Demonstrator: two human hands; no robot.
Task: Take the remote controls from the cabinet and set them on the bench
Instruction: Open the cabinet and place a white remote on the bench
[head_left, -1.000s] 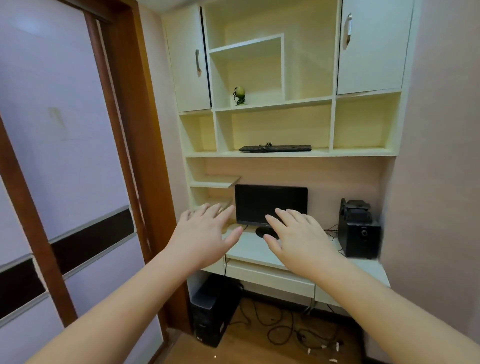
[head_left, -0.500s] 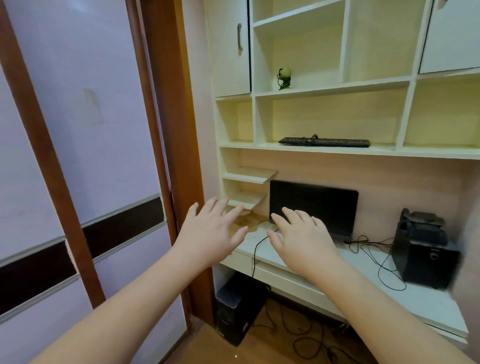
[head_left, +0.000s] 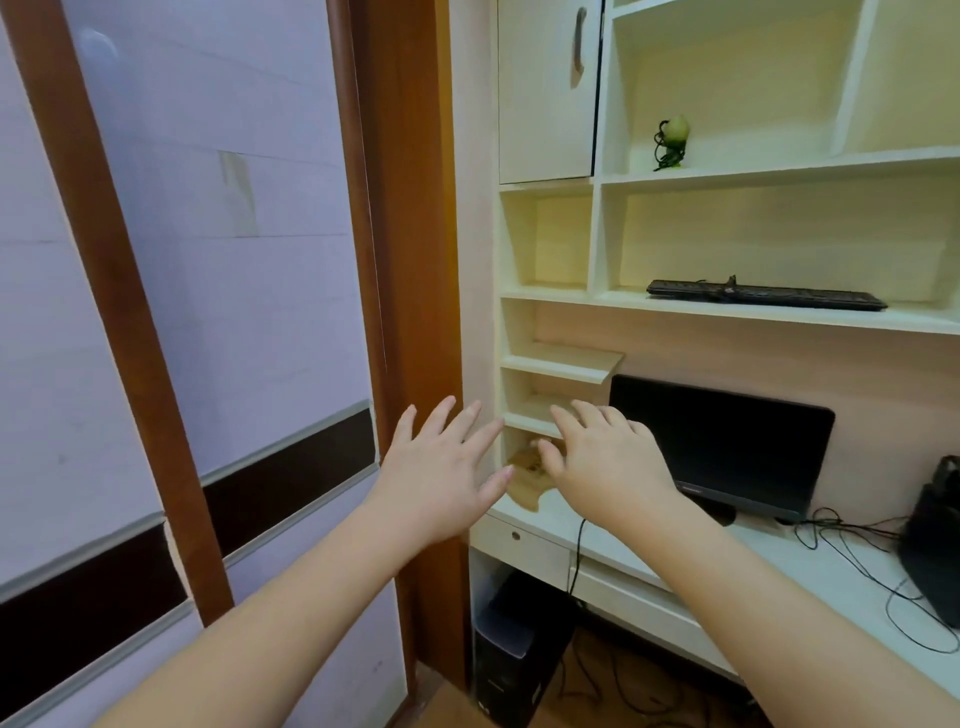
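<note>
1. Sliding door (head_left: 218, 312) at left; shelf unit (head_left: 597, 296) at right, wooden door post (head_left: 410, 260) between them
2. Keyboard (head_left: 763, 297) lies on long shelf, above monitor (head_left: 717, 447)
3. Small figurine (head_left: 672, 143) on shelf above keyboard, right of closed cabinet door (head_left: 545, 93)
4. Monitor stands on desk (head_left: 810, 566); cables (head_left: 862, 551) trail to its right toward speaker (head_left: 935, 551) at far right
5. Computer tower (head_left: 514, 654) on floor under desk's left end
6. Left hand (head_left: 441, 478) and right hand (head_left: 608, 467) side by side, apart, in front of desk's left end

Cream shelving (head_left: 727, 317); black keyboard (head_left: 763, 296), monitor (head_left: 717, 447); lilac door (head_left: 249, 291), brown-framed.
</note>
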